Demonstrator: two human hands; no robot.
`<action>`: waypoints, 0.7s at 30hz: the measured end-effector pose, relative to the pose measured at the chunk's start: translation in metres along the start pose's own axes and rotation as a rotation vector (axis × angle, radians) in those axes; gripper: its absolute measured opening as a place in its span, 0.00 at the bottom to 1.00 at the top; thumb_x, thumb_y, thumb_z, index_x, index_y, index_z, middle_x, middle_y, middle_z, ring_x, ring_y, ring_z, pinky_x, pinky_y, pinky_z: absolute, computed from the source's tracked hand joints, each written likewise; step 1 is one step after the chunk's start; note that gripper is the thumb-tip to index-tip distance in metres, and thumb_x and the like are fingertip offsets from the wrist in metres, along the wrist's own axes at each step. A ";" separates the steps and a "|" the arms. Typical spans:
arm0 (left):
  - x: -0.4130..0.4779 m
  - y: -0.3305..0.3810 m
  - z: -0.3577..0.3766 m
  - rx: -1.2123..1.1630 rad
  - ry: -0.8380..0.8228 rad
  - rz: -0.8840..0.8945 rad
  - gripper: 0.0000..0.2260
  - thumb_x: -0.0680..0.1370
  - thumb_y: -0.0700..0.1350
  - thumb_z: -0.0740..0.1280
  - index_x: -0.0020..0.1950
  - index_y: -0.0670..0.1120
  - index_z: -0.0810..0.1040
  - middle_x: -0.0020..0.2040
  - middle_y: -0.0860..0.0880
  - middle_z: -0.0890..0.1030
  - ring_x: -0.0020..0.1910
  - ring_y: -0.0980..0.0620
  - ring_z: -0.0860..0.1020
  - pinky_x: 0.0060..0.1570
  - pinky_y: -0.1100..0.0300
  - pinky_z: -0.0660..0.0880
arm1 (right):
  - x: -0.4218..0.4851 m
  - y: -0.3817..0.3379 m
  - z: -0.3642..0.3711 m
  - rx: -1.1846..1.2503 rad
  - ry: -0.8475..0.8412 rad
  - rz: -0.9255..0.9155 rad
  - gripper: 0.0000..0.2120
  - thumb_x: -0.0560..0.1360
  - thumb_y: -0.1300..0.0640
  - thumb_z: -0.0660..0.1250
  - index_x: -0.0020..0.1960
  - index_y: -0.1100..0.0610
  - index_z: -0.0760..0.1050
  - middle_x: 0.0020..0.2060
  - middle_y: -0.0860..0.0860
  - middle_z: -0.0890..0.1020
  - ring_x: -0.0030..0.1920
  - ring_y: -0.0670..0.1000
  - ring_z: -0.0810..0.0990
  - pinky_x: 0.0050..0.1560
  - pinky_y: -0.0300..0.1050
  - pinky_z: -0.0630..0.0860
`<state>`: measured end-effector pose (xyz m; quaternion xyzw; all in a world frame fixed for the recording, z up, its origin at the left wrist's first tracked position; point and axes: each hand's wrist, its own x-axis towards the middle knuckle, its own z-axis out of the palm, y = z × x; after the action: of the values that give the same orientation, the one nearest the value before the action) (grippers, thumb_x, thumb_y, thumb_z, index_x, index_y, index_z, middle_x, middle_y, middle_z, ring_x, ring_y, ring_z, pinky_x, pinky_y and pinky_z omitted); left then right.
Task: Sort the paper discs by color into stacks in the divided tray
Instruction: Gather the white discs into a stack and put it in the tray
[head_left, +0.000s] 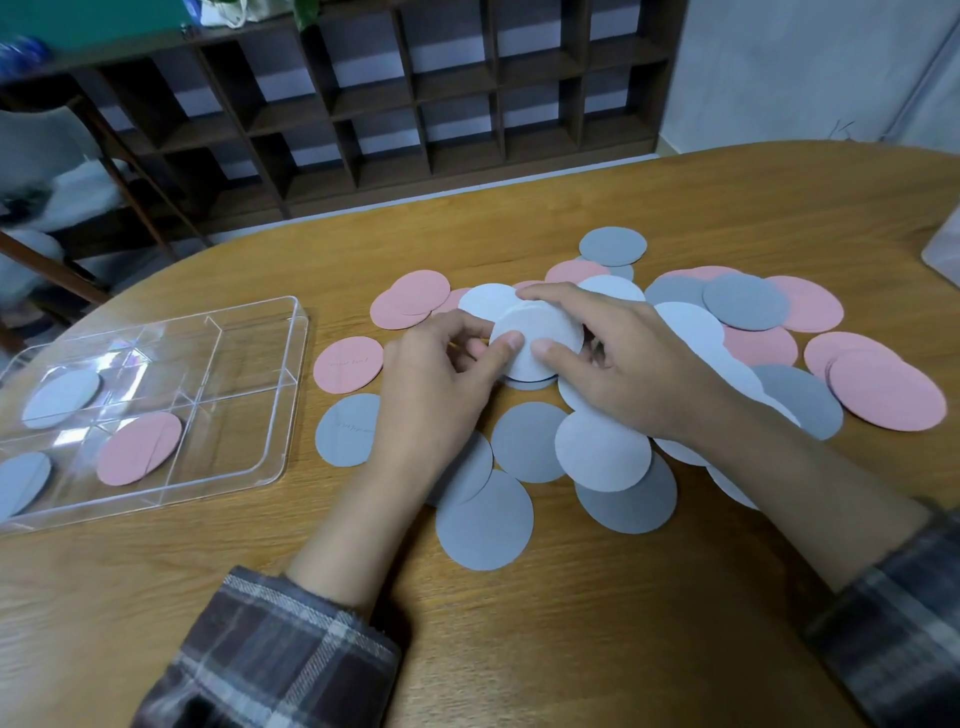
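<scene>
A small stack of white discs (540, 325) is held over the pile at the table's middle. My left hand (441, 374) pinches its left edge with thumb and curled fingers. My right hand (613, 358) grips its right side, thumb on top and fingers curled over the far edge. Pink discs (888, 389), grey discs (485, 525) and white discs (602, 449) lie scattered and overlapping around both hands. The clear divided tray (291, 374) sits at the left, holding a white disc (61, 399), a pink disc (139, 448) and a grey disc (21, 483) in separate compartments.
The wooden table (519, 649) has a rounded far edge. A dark cubby shelf (415, 104) stands behind it. A chair (57, 171) is at the far left. A pale object (945, 249) shows at the right edge.
</scene>
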<state>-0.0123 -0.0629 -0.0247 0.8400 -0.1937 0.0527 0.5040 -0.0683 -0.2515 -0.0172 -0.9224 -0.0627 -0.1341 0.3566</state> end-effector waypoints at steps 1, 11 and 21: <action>-0.001 0.001 0.000 0.025 0.010 0.015 0.07 0.77 0.52 0.76 0.44 0.50 0.84 0.34 0.51 0.81 0.30 0.56 0.75 0.34 0.63 0.73 | 0.000 0.000 0.000 -0.030 -0.010 -0.007 0.20 0.82 0.54 0.64 0.73 0.44 0.70 0.49 0.42 0.80 0.41 0.46 0.77 0.44 0.38 0.71; -0.005 0.008 0.002 0.071 0.017 0.089 0.10 0.76 0.53 0.77 0.47 0.49 0.82 0.36 0.53 0.82 0.36 0.53 0.78 0.35 0.67 0.72 | 0.000 0.005 -0.003 -0.071 -0.049 0.000 0.10 0.83 0.55 0.61 0.63 0.48 0.69 0.46 0.42 0.76 0.46 0.40 0.74 0.40 0.39 0.66; -0.018 0.016 0.009 0.361 -0.398 0.205 0.24 0.62 0.69 0.80 0.46 0.55 0.78 0.42 0.56 0.76 0.43 0.57 0.75 0.40 0.63 0.69 | 0.003 0.014 -0.016 -0.006 0.139 0.057 0.10 0.82 0.58 0.64 0.62 0.53 0.72 0.42 0.43 0.77 0.43 0.43 0.74 0.40 0.38 0.66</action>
<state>-0.0362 -0.0726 -0.0206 0.8860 -0.3601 -0.0288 0.2906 -0.0652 -0.2724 -0.0142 -0.9134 -0.0111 -0.1879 0.3608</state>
